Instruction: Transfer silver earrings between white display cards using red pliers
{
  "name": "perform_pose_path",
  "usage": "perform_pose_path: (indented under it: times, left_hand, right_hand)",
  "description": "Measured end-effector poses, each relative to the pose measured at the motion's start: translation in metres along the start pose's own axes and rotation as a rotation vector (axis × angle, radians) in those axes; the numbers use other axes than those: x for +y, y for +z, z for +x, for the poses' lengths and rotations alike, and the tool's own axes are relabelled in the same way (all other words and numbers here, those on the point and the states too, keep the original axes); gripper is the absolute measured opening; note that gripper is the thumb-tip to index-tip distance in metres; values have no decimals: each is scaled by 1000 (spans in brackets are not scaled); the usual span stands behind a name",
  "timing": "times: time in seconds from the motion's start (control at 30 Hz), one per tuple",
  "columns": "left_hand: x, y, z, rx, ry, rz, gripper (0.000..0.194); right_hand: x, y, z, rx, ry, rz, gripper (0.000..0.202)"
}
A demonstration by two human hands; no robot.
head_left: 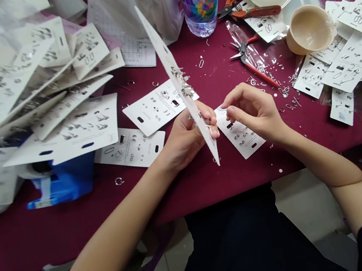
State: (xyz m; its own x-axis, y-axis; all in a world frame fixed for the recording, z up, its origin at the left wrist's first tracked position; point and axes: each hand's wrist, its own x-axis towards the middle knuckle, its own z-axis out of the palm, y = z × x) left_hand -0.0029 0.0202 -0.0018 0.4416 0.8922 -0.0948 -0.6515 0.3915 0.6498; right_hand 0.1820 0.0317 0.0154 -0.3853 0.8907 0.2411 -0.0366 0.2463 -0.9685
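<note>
My left hand [183,142] grips a white earring card [165,57] near its lower end. The card stands tilted almost edge-on to me, with silver earrings sticking out from its face. To its right, my right hand [256,109] is closed in a pinch, thumb and forefinger tips close together and apart from the held card. Whatever sits between those tips, if anything, is too small to make out. Under the right hand lies another earring card [249,144], partly covered. Two more, an upper earring card [144,111] and a lower earring card [129,147], lie left of my left hand.
A heap of earring cards [82,127] leans over a blue tape dispenser [79,176] at left. Behind stand a water bottle [201,2] and a beige cup [309,30]. Red-handled pliers [259,70], orange-handled cutters [258,11] and loose metal bits lie on the maroon cloth [137,209].
</note>
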Motion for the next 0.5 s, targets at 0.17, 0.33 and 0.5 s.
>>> perform_pose_path:
  times: [0.17,0.33,0.5]
  left_hand:
    - [1,1,0,12,-14,-11,26]
    - [2,0,2,35,-21,-12,30]
    - [5,2,2,77,-40,-12,41]
  right_hand:
    - [4,-5,7,107,-72,-72,5]
    - [-5,-41,21,302,-203,-355,3]
    - [-25,-103,9,442,-79,-846,7]
